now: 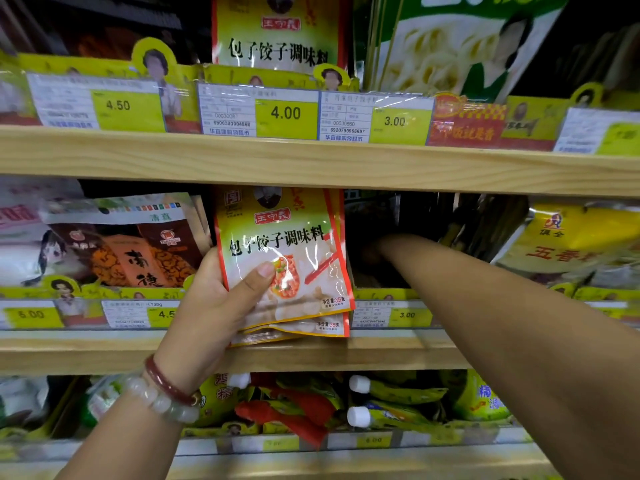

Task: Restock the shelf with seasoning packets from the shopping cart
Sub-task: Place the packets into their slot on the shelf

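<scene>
Head view. The left hand [211, 306], at centre frame, holds a small stack of seasoning packets [287, 258] upright in front of the middle shelf [398, 351]. Its thumb [254, 282] is pressed on the printed face and the fingers are curled behind, so this grip is clamped on the stack near its lower left corner. At least two, perhaps three, packets show, fanned slightly at their bottom edges.

The right forearm [502, 306] runs from lower right of the frame into the dark slot [377, 237] just right of the packets. The right hand itself is lost in shadow there; whether that grip is apart or together cannot be told.

Handling assessment: the packets appear to be thin, glossy film pouches, light and pliable, with flat contents. The glare on the film suggests a slick surface, and the fanned edges suggest the stack could slide apart under a loose pinch. Judged best taken across the full width at mid-height, thumb in front and fingers behind. Matching packets [277, 32] stand on the upper shelf [311, 161], top centre.
</scene>
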